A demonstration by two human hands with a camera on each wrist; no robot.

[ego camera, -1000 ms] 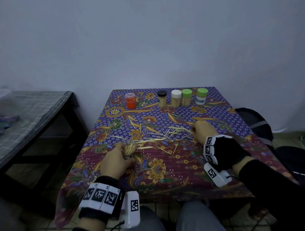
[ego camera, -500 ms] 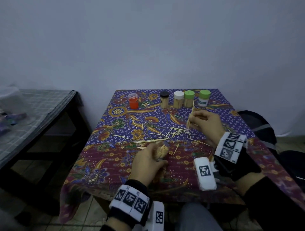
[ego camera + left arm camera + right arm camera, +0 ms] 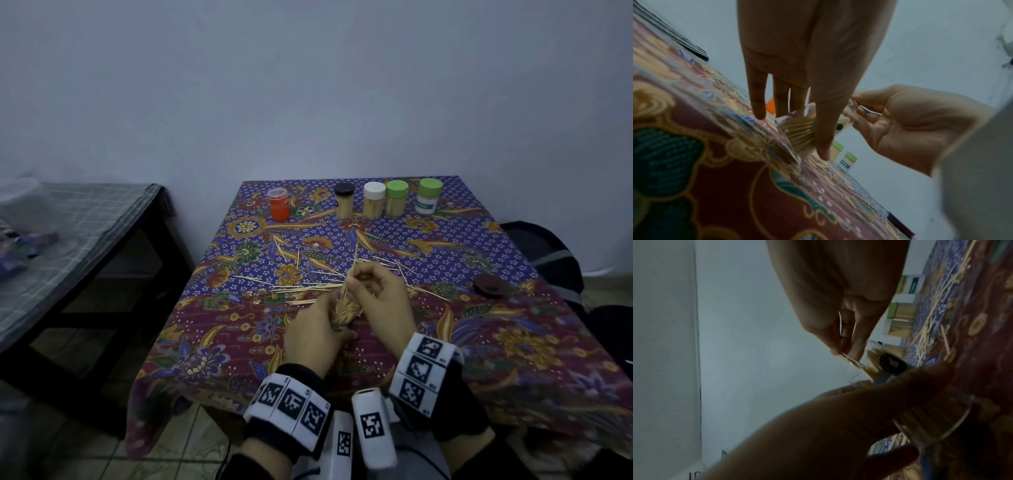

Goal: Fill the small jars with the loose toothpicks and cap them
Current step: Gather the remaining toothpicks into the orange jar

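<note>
Fingers (image 3: pixel 356 279) of our right hand (image 3: pixel 380 305) pinch a few toothpicks (image 3: pixel 349 274) and poke them into the clear jar (image 3: pixel 344 313). Our left hand (image 3: pixel 315 337) wraps round that jar, tipped, low over the near part of the bench (image 3: pixel 513 342). More loose toothpicks (image 3: pixel 301 286) lie just past our hands. Five capped jars (image 3: pixel 375 205) stand in a row at the far edge.

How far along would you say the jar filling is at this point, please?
Done: four capped jars at the far edge, three showing toothpicks. In hand: the left hand holds an open jar, nearly full, while the right hand feeds in a pinch. Left: loose toothpicks on the cloth, and a dark lid lying by.
</note>
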